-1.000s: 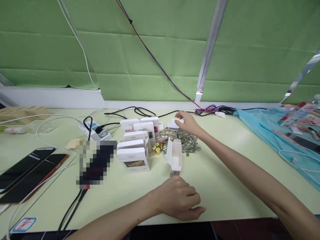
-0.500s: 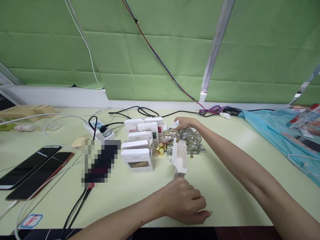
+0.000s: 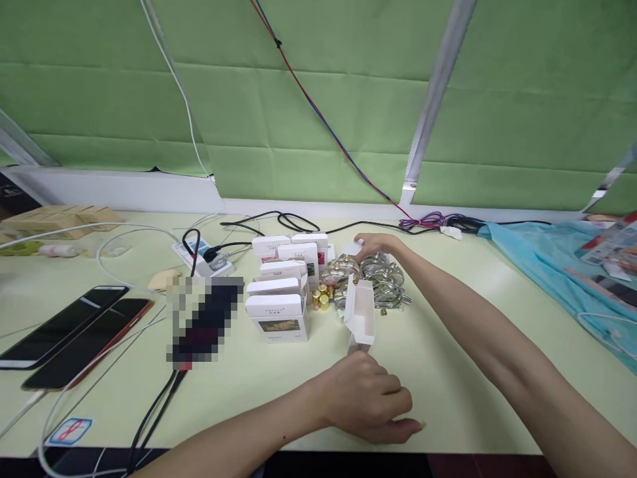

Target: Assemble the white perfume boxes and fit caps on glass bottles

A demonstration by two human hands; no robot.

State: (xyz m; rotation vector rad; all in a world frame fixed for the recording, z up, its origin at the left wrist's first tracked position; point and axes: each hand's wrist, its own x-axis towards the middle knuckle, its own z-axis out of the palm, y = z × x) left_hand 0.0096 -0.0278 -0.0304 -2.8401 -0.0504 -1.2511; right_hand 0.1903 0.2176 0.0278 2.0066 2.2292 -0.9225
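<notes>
My left hand [image 3: 371, 398] hovers near the table's front edge, its fingers curled into a loose fist with the thumb stretched to the right. Just beyond it stands a white carton [image 3: 362, 315] with its top flap open. At the far side of a pile of clear glass bottles [image 3: 383, 282], my right hand [image 3: 371, 246] reaches down with bent fingers beside a white piece of paper or card [image 3: 352, 247]. Its fingertips are partly hidden, so what they hold cannot be made out. Several gold caps [image 3: 322, 297] lie left of the bottles.
White printed boxes [image 3: 279, 325] stand in a group left of the bottles. Further left are a power strip [image 3: 202, 259], two phones [image 3: 94, 342] and loose cables. A blue cloth [image 3: 537, 255] covers the right side. Green fabric [image 3: 318, 99] hangs behind the table.
The view has shifted slightly, so everything appears a little further right. Both hands keep nearly the same place and pose; the carton and bottles stay put.
</notes>
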